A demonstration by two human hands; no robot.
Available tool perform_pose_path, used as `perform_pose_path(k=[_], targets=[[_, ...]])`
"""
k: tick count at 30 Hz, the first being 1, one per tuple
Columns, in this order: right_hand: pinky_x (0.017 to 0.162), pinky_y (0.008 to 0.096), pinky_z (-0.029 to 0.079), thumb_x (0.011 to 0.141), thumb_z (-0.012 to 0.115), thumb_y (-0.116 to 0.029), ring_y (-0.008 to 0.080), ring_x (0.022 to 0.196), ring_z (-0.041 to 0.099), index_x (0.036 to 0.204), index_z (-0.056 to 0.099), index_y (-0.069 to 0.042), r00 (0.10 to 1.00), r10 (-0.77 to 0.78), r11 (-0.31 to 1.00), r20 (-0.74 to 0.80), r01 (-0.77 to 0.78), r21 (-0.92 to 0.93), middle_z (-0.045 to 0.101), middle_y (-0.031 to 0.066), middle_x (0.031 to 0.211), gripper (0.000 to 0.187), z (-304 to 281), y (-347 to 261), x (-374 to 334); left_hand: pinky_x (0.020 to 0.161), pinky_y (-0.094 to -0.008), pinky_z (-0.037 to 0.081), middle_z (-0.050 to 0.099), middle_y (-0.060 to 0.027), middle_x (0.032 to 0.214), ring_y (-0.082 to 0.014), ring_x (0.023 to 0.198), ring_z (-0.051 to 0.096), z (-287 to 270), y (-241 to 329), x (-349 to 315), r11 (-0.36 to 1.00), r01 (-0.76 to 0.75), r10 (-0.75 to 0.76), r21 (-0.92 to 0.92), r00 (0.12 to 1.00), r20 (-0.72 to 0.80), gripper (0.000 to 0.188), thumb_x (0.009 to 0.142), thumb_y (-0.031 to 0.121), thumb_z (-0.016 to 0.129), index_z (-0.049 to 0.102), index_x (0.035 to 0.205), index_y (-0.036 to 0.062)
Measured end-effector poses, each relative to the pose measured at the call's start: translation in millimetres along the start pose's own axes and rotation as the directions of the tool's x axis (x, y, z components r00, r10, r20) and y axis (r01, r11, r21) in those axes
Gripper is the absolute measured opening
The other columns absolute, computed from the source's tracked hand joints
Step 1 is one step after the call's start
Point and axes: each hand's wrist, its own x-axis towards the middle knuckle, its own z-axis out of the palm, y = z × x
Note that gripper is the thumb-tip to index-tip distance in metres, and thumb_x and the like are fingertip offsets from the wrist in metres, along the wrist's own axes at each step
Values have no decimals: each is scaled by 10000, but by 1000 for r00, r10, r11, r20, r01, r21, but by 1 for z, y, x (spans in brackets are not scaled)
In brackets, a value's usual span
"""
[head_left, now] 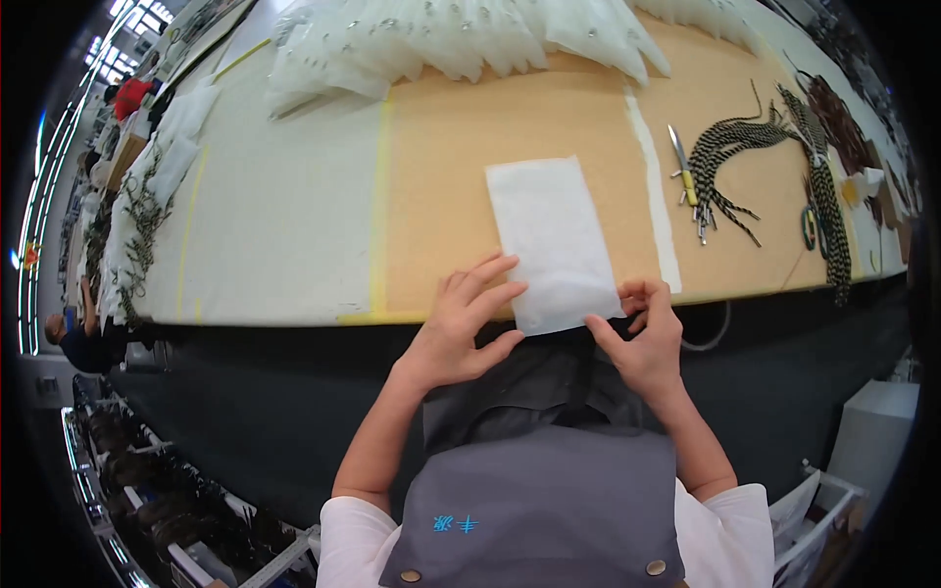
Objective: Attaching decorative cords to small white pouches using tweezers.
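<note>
A flat white translucent rectangular pouch (554, 235), perhaps several stacked, lies on the tan part of the table, its near end at the front edge. My left hand (469, 318) is at its left side, fingers spread, fingertips touching that edge. At the near right corner is my right hand (647, 338): the thumb rests by the pouch's lower edge and the bent fingers sit beside its right edge, a gap between them. Neither hand is closed round the pouch.
Overlapping rows of white translucent pouches (441, 39) lie along the far side. To the right are yellow-handled scissors (685, 176), black-and-tan striped cords (730, 147) and dark green-handled snips (810, 225). White and dark material (147, 216) piles at the left end. A person (83, 338) is at far left.
</note>
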Motion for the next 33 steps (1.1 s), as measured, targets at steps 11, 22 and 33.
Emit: perform_pose_path(k=[11, 22, 33], targets=[[639, 275, 531, 860, 789, -37, 160, 701, 657, 908, 640, -15, 993, -50, 999, 104, 50, 2, 699, 94, 866, 158, -12, 8, 7, 1129, -447, 348, 481, -140, 1520, -351, 1433, 421, 11, -1, 8, 1000, -4, 4, -24, 1000, -9, 605, 787, 138, 800, 587, 1348, 54], [578, 341, 475, 930, 651, 23, 248, 616, 595, 886, 506, -10, 980, -183, 971, 74, 169, 166, 656, 145, 818, 154, 2, 17, 22, 1122, -493, 392, 510, -141, 1493, -410, 1414, 413, 20, 7, 13, 994, 70, -66, 89, 996, -55, 645, 729, 90, 831, 604, 1332, 54], [669, 369, 553, 915, 719, -273, 259, 773, 724, 1012, 661, -30, 998, 20, 975, 62, -6, -222, 735, 102, 834, 268, -68, 27, 117, 1100, -493, 412, 563, -146, 1417, -422, 1373, 439, 38, 14, 20, 975, 131, -94, 178, 975, -200, 484, 745, 6, 762, 650, 1216, 24]])
